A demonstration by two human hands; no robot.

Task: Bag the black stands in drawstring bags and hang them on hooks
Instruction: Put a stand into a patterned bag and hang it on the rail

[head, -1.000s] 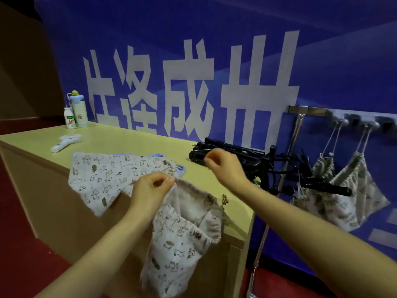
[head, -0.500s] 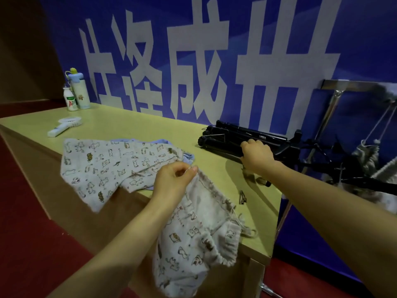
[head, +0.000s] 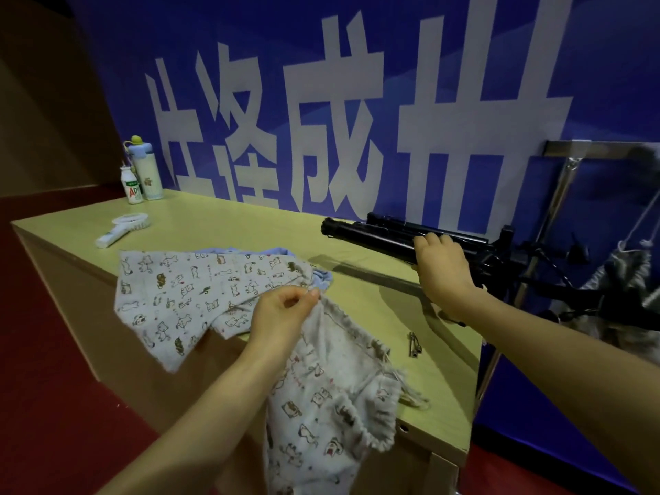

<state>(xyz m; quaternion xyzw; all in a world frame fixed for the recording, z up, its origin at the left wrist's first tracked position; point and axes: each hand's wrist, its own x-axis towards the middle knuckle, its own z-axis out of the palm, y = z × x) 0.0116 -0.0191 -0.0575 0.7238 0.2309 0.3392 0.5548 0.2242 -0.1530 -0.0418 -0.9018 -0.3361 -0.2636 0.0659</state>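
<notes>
My left hand (head: 282, 317) pinches the rim of a cat-print drawstring bag (head: 328, 405) that hangs open over the table's front edge. My right hand (head: 443, 276) is wrapped around a folded black stand (head: 371, 235), which is lifted a little above the yellow table (head: 250, 226), its shadow beneath it. Another black stand (head: 403, 223) lies just behind it against the blue wall. More printed bags (head: 185, 287) lie flat in a pile on the table, left of my left hand. At the far right a filled bag (head: 621, 280) hangs by its cord from a metal hook rail (head: 585, 148).
A white bottle (head: 133, 185) and a pale flask (head: 148, 173) stand at the table's back left, with a small white hand fan (head: 121, 230) lying in front. A small metal clip (head: 413, 344) lies near the right edge. Red floor surrounds the table.
My right hand reached from the bag's mouth to the black stands, closed on the front one and raised it slightly. My left hand kept its hold on the bag's rim. The view shifted left.
</notes>
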